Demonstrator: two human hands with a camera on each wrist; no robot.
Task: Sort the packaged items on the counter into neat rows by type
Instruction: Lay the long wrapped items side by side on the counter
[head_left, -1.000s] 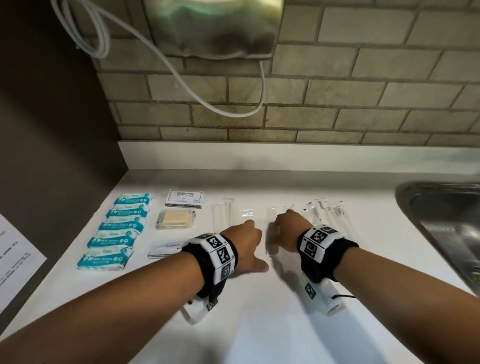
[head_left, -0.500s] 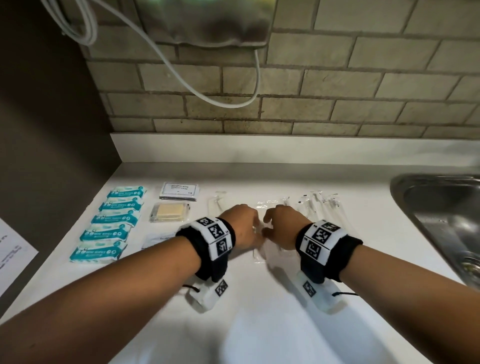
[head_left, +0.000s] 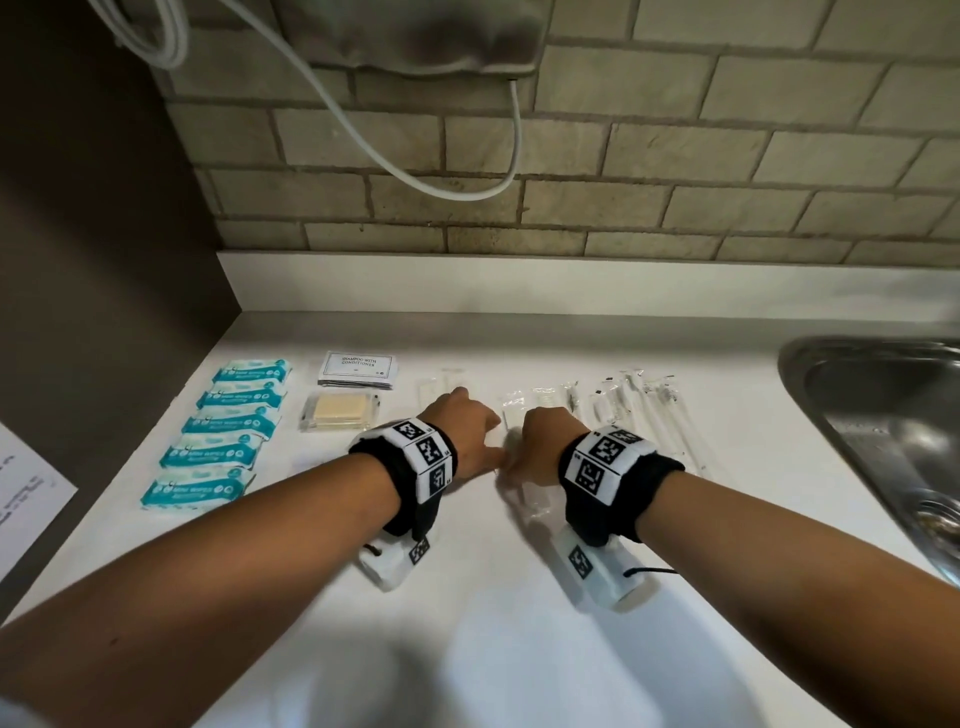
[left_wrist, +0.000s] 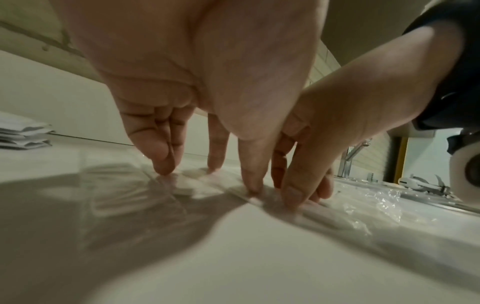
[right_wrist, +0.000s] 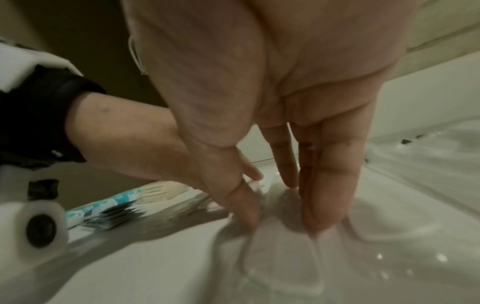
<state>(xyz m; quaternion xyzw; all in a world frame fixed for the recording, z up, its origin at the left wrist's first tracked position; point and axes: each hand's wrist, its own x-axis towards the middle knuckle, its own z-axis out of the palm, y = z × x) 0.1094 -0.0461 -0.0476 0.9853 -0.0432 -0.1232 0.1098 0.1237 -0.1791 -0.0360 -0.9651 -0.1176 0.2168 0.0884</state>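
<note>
— Head view first?
— Hands meet mid-table (head_left: 519, 649): left hand (head_left: 464, 435) and right hand (head_left: 544, 442) side by side, thumbs nearly touching, over clear packets (head_left: 524, 501). Five teal wipes (head_left: 236, 418) lie in a column at far left; beside them, shampoo sachets (head_left: 357, 368) above a soap (head_left: 340, 410). Wrapped sticks (head_left: 631, 410) lie right of the hands, before the sink (head_left: 883, 415).
— Left wrist?
— Left hand (left_wrist: 207, 92) is released, straight fingertips (left_wrist: 163, 166) pressing a clear packet (left_wrist: 135, 185) flat; the right hand (left_wrist: 337, 133) presses alongside.
— Right wrist?
— Right hand (right_wrist: 285, 102) is likewise unclenched, fingers (right_wrist: 324, 195) straight down on clear film (right_wrist: 285, 257). Wipes (right_wrist: 109, 205) show behind, blurred.
</note>
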